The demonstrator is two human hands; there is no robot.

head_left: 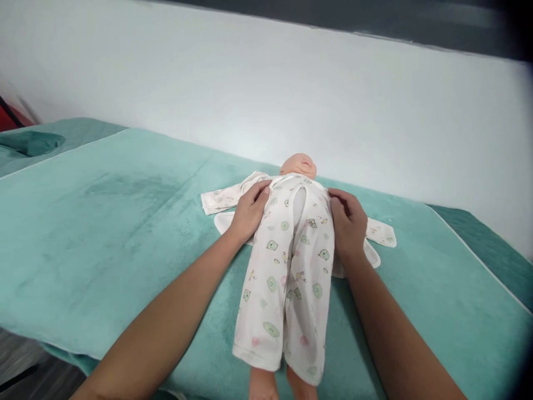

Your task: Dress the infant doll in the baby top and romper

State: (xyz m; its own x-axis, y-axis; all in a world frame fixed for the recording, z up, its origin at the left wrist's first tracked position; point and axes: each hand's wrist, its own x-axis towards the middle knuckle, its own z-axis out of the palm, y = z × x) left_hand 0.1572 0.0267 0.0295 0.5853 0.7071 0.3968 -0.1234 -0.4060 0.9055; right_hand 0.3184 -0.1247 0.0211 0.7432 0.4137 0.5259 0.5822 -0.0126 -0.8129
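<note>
A baby doll [298,165] lies face up with its head at the far end and its feet toward me. White split-crotch baby pants [272,266] with green animal prints cover its legs and reach high up the torso. My left hand [252,208] grips the upper edge of the pants at the left side, thumb and fingers drawn together. On the other side, my right hand [348,222] has curled fingers closed at the waistband. A matching white baby shirt [225,199] is spread out beneath, sleeves out to both sides; its middle is hidden.
A teal plush cover [125,233] lies under the doll across the table. Behind stands a white wall [250,83] with a dark band above. Darker green fabric [483,239] shows at the right, and a red item [12,118] at the far left.
</note>
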